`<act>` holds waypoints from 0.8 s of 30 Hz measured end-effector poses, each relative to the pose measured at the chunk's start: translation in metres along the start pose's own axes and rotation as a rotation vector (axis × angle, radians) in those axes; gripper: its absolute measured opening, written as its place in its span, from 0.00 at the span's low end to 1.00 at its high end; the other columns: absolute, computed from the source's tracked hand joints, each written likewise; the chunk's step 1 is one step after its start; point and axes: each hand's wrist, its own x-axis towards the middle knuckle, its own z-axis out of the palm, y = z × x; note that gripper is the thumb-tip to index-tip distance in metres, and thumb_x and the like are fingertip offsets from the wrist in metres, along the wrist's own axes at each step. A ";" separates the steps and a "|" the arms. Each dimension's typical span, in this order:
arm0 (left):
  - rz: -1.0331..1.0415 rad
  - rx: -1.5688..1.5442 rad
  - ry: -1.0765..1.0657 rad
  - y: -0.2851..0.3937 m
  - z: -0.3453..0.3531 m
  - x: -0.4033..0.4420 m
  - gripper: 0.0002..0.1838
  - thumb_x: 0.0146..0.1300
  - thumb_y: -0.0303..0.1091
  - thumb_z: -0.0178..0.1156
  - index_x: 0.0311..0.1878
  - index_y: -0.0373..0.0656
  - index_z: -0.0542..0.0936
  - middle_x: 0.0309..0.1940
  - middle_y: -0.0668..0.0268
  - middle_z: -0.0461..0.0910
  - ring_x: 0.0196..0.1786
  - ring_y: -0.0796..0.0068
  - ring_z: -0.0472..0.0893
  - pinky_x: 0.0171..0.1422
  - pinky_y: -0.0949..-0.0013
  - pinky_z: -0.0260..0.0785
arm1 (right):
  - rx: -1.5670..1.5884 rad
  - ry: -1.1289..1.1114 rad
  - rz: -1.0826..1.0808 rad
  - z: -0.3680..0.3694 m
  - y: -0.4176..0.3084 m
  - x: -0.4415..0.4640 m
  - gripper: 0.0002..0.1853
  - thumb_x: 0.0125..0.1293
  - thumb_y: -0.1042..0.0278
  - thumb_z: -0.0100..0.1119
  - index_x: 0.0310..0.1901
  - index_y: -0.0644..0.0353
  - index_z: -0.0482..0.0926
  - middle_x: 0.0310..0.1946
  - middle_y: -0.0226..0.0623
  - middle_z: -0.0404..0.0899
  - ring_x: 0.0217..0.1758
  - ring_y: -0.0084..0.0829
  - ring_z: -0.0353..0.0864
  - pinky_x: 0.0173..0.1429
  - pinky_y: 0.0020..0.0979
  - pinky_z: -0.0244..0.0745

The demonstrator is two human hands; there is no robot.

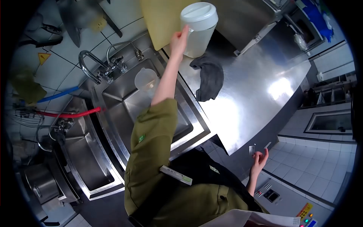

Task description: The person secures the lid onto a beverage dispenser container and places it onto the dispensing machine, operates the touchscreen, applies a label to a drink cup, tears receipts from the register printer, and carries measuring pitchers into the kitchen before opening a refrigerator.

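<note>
A tall translucent pitcher [197, 42] with a white lid [199, 16] stands at the top centre, on the steel counter by the sink. My left hand [179, 43] is closed at its handle side, the arm reaching across the sink. Just below the pitcher, a dark grey cloth [211, 77] lies crumpled on the counter [242, 109]. Past the counter's near edge, my right hand [258, 162] is raised with its fingers apart. Small pale pieces show by its fingertips; whether it touches them is unclear.
A clear round container [146, 79] is in the sink [130, 109] under the taps [109, 70]. Behind the pitcher leans a yellow board [160, 22]. A second sink [89, 162], a red hose [81, 113] and a metal pot [41, 183] are at the left.
</note>
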 end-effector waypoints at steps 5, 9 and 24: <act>-0.014 -0.190 -0.217 -0.012 -0.004 0.006 0.18 0.56 0.48 0.58 0.35 0.39 0.76 0.28 0.69 0.72 0.34 0.80 0.68 0.43 0.74 0.59 | 0.050 0.089 -0.019 -0.007 0.010 -0.003 0.25 0.63 0.75 0.49 0.60 0.63 0.55 0.28 0.32 0.71 0.29 0.19 0.67 0.37 0.20 0.64; 0.035 -0.368 -0.210 0.031 -0.099 -0.102 0.11 0.61 0.39 0.55 0.36 0.39 0.77 0.31 0.71 0.74 0.35 0.83 0.69 0.47 0.75 0.61 | 0.042 0.116 -0.044 -0.015 0.015 0.000 0.24 0.63 0.75 0.48 0.60 0.63 0.55 0.29 0.33 0.72 0.28 0.19 0.66 0.37 0.20 0.64; -0.480 -0.559 0.314 -0.189 -0.318 -0.197 0.13 0.63 0.41 0.51 0.46 0.43 0.69 0.38 0.70 0.72 0.41 0.77 0.70 0.52 0.70 0.63 | 0.208 -0.218 -0.196 0.095 -0.063 0.063 0.24 0.62 0.78 0.48 0.60 0.65 0.56 0.33 0.36 0.72 0.34 0.21 0.69 0.43 0.22 0.65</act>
